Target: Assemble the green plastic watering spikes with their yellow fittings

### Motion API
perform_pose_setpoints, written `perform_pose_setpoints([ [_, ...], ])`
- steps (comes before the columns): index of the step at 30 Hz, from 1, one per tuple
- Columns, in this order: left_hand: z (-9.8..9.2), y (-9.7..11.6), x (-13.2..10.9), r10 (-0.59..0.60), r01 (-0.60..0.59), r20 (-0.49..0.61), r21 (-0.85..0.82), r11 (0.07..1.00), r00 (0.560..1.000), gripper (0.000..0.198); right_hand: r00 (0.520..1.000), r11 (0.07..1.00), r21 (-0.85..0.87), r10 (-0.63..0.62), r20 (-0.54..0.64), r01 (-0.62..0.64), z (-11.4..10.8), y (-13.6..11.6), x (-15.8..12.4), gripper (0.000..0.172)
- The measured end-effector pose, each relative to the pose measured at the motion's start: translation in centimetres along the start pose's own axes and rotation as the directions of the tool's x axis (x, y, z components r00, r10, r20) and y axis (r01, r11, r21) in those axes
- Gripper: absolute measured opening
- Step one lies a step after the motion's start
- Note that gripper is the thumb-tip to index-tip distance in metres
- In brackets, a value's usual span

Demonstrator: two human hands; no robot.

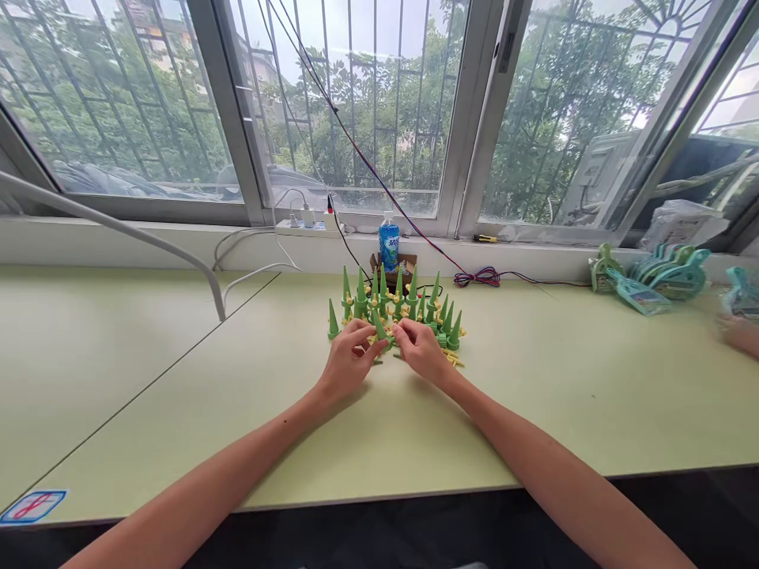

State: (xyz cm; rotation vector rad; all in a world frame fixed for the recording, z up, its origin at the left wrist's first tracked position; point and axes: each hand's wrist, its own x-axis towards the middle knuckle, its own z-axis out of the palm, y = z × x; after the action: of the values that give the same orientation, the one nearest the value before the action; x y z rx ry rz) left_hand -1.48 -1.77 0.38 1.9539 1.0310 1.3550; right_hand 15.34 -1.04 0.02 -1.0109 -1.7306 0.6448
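A cluster of green plastic cones with small yellow pieces stands and lies on the pale green table, straight ahead. My left hand pinches one green cone by its base, tilted. Facing it, my right hand has its fingertips pinched together at the same cone, on something small that I cannot make out. Both hands rest at the near edge of the cluster.
A blue bottle and a brown box stand behind the cones by the window sill. Red and black wires trail over the table. Teal packaged items lie at the right, near another person's hand. A white lamp arm crosses the left.
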Motion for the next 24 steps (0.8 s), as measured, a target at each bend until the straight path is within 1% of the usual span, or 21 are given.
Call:
perform_pose_setpoints([
  [3,0.14,-0.26,0.05,0.049,-0.045,-0.043,0.083,0.996,0.998,0.023,1.0,1.0,0.018,0.013,-0.012,-0.012,0.17,0.14,0.01,0.037],
  [6,0.2,-0.17,0.15,0.022,-0.019,-0.044,0.072,0.997,0.999,0.022,0.999,1.0,0.019,0.02,-0.035,-0.019,0.53,0.29,0.02,0.035],
  [9,0.3,0.09,0.21,-0.041,0.041,-0.027,0.003,0.999,0.999,0.027,0.997,1.0,0.016,0.017,-0.072,-0.016,0.84,0.5,0.02,0.034],
  [13,0.47,0.41,0.34,-0.171,0.165,-0.017,-0.179,0.97,0.985,0.038,0.991,1.0,0.005,-0.002,-0.136,0.003,0.77,0.73,0.02,0.032],
  [15,0.46,0.53,0.46,-0.25,0.244,0.013,-0.286,0.927,0.968,0.042,0.988,1.0,-0.013,-0.02,-0.152,0.019,0.64,0.74,0.01,0.03],
  [18,0.29,0.57,0.58,-0.34,0.359,0.123,-0.41,0.838,0.933,0.047,0.992,0.998,-0.041,-0.046,-0.12,0.042,0.56,0.63,-0.03,0.03],
  [21,0.1,0.48,0.57,-0.336,0.401,0.221,-0.451,0.797,0.916,0.046,0.995,0.998,-0.047,-0.054,-0.078,0.05,0.57,0.49,-0.13,0.03],
  [24,0.02,0.35,0.48,-0.317,0.394,0.239,-0.447,0.803,0.918,0.044,0.997,0.998,-0.04,-0.054,-0.063,0.051,0.53,0.46,-0.22,0.029],
])
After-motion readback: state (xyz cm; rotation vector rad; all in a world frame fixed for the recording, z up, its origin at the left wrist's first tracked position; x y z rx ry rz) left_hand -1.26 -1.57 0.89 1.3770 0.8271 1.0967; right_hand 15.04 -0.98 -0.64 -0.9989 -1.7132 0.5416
